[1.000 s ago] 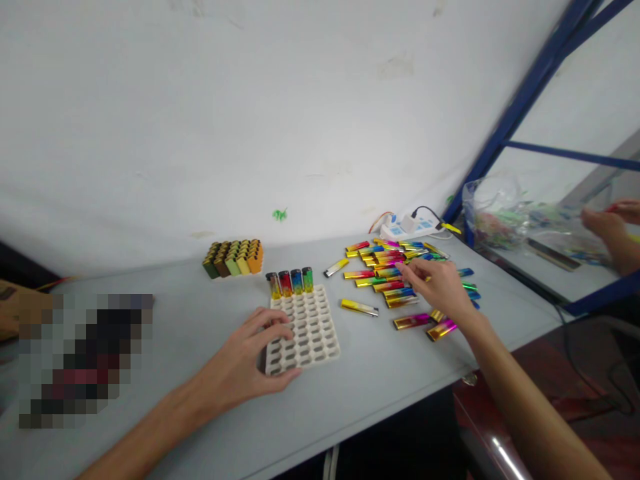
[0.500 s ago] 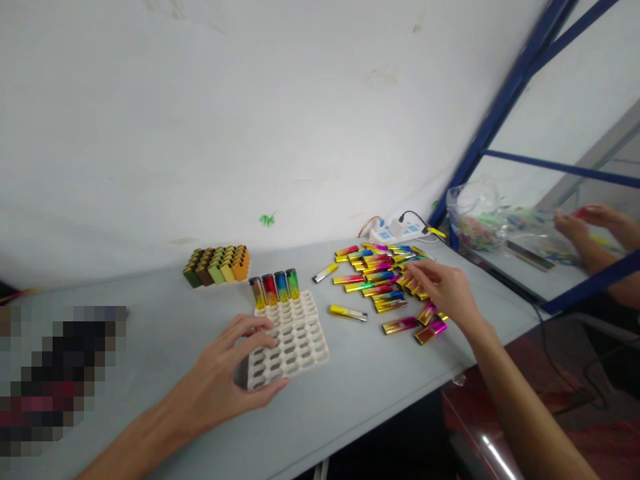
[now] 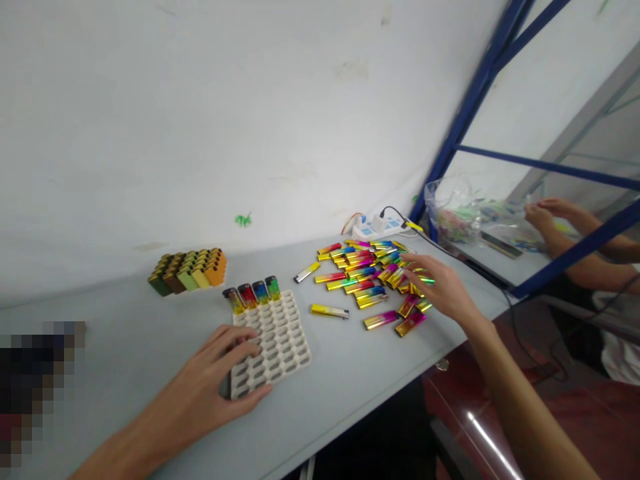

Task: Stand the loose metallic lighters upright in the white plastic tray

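Observation:
My left hand point(image 3: 215, 373) lies across the left side of a white tray point(image 3: 293, 333) with rows of slots. Its fingers are spread over the slots, and the thumb stretches along the front edge. Several lighters with coloured, shiny bodies stand in the tray's back row, among them a red lighter point(image 3: 247, 295) and a green lighter point(image 3: 273, 288). To the right, my right hand point(image 3: 440, 287) hovers at the near right side of a heap of shiny multicoloured lighters point(image 3: 363, 272). Its fingers are apart, and no lighter shows in them. A yellow and silver lighter point(image 3: 330, 311) lies between tray and heap.
Another block of upright green, brown and orange lighters point(image 3: 190, 272) stands at the back left. A power strip point(image 3: 380, 227) with cables sits by the wall. Beyond the blue metal frame point(image 3: 453, 133) are plastic bags point(image 3: 455, 213) and another person's hands point(image 3: 547, 210).
The view has swung slightly right, so the table things appear further left. My right hand's fingers have spread from a closer pinch over the heap. My left hand stays on the tray.

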A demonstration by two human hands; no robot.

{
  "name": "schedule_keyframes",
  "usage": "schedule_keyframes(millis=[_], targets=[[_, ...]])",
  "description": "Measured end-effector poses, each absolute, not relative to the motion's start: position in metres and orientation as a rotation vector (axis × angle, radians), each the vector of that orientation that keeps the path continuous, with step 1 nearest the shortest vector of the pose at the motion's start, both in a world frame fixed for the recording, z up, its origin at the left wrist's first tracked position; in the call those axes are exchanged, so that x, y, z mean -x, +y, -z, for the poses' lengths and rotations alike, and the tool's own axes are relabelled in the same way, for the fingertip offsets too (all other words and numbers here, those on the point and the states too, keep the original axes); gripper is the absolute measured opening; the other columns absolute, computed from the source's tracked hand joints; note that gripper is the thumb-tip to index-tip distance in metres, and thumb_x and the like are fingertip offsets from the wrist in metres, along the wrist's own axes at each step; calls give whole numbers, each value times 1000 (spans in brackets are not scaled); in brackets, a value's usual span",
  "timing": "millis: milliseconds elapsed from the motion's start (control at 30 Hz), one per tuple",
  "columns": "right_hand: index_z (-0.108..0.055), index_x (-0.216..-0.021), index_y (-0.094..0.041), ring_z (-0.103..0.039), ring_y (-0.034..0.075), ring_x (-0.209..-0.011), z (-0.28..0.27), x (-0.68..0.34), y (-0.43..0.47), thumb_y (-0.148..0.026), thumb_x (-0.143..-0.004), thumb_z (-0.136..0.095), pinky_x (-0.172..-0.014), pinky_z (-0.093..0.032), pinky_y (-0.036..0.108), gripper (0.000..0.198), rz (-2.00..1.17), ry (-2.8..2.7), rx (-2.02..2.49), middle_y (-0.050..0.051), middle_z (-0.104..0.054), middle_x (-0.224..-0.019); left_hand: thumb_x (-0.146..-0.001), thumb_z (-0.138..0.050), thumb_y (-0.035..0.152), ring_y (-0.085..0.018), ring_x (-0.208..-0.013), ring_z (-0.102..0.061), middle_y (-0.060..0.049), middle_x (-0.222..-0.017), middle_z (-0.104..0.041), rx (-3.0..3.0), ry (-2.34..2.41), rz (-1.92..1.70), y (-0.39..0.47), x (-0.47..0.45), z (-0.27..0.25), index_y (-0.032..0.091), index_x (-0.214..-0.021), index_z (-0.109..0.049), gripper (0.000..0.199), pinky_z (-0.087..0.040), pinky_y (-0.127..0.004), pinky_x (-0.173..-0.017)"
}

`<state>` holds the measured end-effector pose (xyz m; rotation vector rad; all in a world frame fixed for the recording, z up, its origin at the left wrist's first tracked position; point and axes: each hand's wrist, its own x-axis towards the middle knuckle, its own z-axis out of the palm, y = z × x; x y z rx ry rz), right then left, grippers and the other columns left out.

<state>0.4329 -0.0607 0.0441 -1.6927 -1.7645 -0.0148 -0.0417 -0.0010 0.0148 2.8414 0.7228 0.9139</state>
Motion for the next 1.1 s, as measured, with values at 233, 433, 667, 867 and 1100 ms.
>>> schedule_keyframes(millis=[233,433,667,867,1100], targets=[[-74,-122,-23,-70,34,-115,-19,-458,-64,-41,-99,-60,-105,-55,55,33,146,-1864,1805,16,-72,-123,-81,-82,38,-26,-104,-71,-5,-114,-71,-2861,688,-944,4,43,-11,27,-112,-67,37,-62,-34,-89],[-76,-116,-21,-72,32,-109,-22,-458,-53,-45,-103,-55,-99,-57,50,35,167,-1831,1808,15,-75,-117,-79,-81,38,-26,-101,-73,-3,-113,-73,-2831,694,-985,7,43,-10,30,-109,-67,34,-63,-35,-87],[-76,-94,-17,-67,37,-105,-24,-438,-13,-79,-86,-63,-94,-54,53,64,255,-1854,2119,20,-71,-106,-81,-81,39,-28,-108,-70,-5,-115,-72,-2736,773,-987,2,42,-4,29,-107,-68,31,-60,-38,-94],[-70,-98,-19,-68,32,-99,-15,-433,-2,-65,-85,-76,-87,-56,46,48,178,-1824,2114,14,-71,-105,-82,-80,37,-26,-109,-70,-6,-116,-71,-2744,765,-964,2,45,-2,28,-108,-69,29,-60,-35,-94],[-73,-113,-21,-69,30,-113,-25,-429,-3,-40,-94,-74,-102,-53,48,28,29,-2017,1812,13,-74,-119,-83,-78,36,-27,-110,-69,-7,-116,-70,-2766,764,-938,3,46,0,27,-106,-69,26,-60,-35,-95]])
